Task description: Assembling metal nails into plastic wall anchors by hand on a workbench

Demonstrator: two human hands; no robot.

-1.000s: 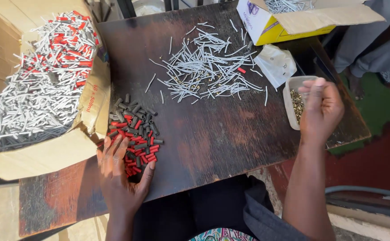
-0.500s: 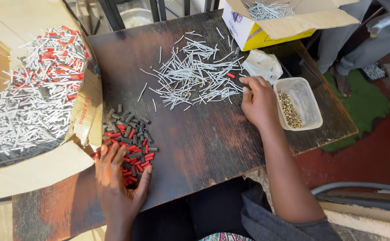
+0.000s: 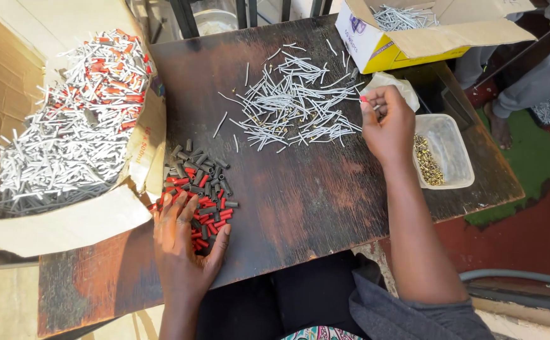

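My right hand (image 3: 389, 126) pinches a red-tipped pin (image 3: 364, 99) at two o'clock; left hand (image 3: 183, 242) flat on caps (image 3: 200, 189); most grey pins (image 3: 294, 107) remain

- A dark, worn wooden table (image 3: 325, 208) stands in bright sun.
- Red floor (image 3: 527, 233) lies to the right, with a green mat (image 3: 533, 157) on it.
- Dark metal bars (image 3: 249, 12) rise behind the table.
- A grey hose (image 3: 520, 276) runs along the floor.

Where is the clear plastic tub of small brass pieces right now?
In the head view, the clear plastic tub sits at the table's right edge, just right of the right hand, below the yellow cardboard box.
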